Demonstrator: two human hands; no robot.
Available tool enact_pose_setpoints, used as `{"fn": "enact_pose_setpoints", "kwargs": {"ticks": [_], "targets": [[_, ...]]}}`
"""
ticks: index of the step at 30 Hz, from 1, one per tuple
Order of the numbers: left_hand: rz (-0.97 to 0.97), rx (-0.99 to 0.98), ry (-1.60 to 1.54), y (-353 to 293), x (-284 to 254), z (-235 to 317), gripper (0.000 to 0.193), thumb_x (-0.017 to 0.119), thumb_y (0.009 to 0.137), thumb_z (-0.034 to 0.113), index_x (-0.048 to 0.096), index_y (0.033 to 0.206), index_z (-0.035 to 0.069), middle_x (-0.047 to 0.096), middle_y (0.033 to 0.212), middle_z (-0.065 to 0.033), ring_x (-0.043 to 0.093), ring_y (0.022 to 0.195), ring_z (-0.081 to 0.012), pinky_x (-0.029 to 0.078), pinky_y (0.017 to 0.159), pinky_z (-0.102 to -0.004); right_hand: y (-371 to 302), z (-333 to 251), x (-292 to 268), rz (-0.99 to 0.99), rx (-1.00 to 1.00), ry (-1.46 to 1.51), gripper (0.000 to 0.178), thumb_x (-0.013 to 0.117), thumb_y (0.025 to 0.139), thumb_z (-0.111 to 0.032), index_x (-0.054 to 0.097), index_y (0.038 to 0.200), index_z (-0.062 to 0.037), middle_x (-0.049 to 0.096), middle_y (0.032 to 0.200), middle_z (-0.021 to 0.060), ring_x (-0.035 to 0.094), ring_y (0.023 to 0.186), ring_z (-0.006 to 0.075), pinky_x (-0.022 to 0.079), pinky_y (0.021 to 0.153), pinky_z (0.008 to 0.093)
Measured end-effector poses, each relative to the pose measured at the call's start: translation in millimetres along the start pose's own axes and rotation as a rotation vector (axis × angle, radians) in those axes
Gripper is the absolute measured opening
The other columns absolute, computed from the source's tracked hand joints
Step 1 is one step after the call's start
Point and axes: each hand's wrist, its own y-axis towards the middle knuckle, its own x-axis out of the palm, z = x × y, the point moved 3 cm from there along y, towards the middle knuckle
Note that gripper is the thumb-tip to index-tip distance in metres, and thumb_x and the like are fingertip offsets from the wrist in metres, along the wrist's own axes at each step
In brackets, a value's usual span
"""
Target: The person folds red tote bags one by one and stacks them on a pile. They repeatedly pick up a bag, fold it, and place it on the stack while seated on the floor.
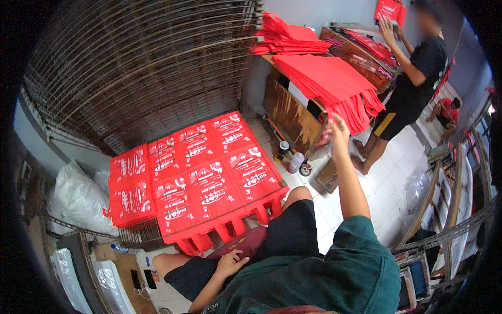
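Observation:
My right hand [339, 132] is stretched out to the edge of a stack of red fabric bags [324, 78], close beside their hanging handles. Its fingers look apart and slightly blurred; no firm grip on a bag shows. My left hand [230, 263] rests on my lap with loosely spread fingers and holds nothing. In front of me, red bags with white printing [204, 172] lie flat in rows on a rack, their handles hanging over the near edge.
Behind the bags rises a wire drying rack [146, 63]. Containers [296, 162] stand on the tiled floor near a wooden cabinet [293, 112]. Another person [426, 63] stands at a bench on the right; one more sits farther back. Frames [444, 199] lean at the right.

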Motion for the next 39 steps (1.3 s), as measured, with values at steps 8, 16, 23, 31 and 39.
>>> {"fn": "enact_pose_setpoints", "kwargs": {"ticks": [8,16,23,31,39], "targets": [[0.115,-0.114,-0.141,15,3,-8,0.047,0.072,0.077,0.038,0.061,0.101,-0.001,0.063,0.073,-0.0092,0.058,0.065,-0.0143,0.047,0.061,-0.0279,124,-50,-99,0.158,0.093,0.273,0.06,0.058,0.085,-0.042,0.039,0.131,-0.0093,0.052,0.111,0.0102,0.056,0.097,0.023,0.047,0.079,0.0381],[0.131,-0.194,-0.229,17,9,-7,0.042,0.075,0.076,0.031,0.062,0.102,0.0,0.061,0.074,-0.0072,0.057,0.068,-0.0109,0.046,0.06,-0.0253,205,-49,-126,0.211,0.107,0.526,0.081,0.056,0.085,-0.047,0.02,0.14,-0.0013,0.036,0.135,0.0257,0.046,0.119,0.0358,0.039,0.099,0.0452],[0.216,-0.201,-0.247,21,6,-25,0.04,0.076,0.075,0.032,0.062,0.099,0.003,0.061,0.074,-0.0056,0.056,0.068,-0.0114,0.046,0.062,-0.0257,248,-42,-132,0.219,0.193,0.798,0.106,0.062,0.075,-0.059,0.005,0.142,0.0009,0.023,0.141,0.0305,0.033,0.128,0.041,0.034,0.104,0.0502],[0.215,-0.135,-0.374,30,5,20,0.028,0.072,0.08,0.024,0.062,0.097,0.003,0.059,0.072,-0.0017,0.053,0.065,-0.0077,0.043,0.059,-0.0217,271,-14,-107,0.185,0.143,0.524,0.02,0.049,0.085,-0.007,0.055,0.103,-0.0054,0.06,0.105,0.0085,0.057,0.101,0.0235,0.05,0.087,0.0431],[0.05,-0.134,-0.507,56,-19,76,0.033,0.062,0.088,0.033,0.059,0.107,0.006,0.058,0.083,-0.0017,0.052,0.071,-0.0086,0.043,0.059,-0.0231,171,-65,-3,-0.034,0.069,0.306,0.022,0.056,0.085,-0.017,0.063,0.097,-0.0002,0.066,0.099,0.0089,0.061,0.092,0.019,0.047,0.087,0.0315]]}}
